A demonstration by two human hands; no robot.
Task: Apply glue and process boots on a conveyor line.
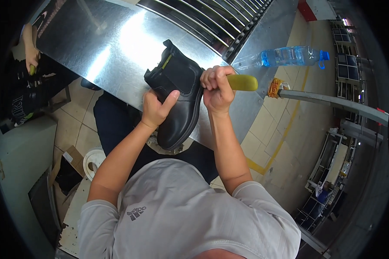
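A black ankle boot (175,82) is held at a slant over the edge of the metal table, its toe toward my body and its shaft opening facing away. My left hand (157,108) grips it from the left, with the thumb across the upper near the instep. On the other side, my right hand (218,90) is closed round a tool with a yellow-green handle (245,82), the handle's end sticking out to the right. My right fingers are close to the sole edge near the heel. The tool's working end is hidden by the hand and boot.
The shiny metal table (103,47) meets a roller conveyor (212,17) at the far side. A clear plastic bottle with a blue cap (289,57) lies right of the boot. At far left, a co-worker's hand (32,57) holds something green. A metal rail (333,100) runs right.
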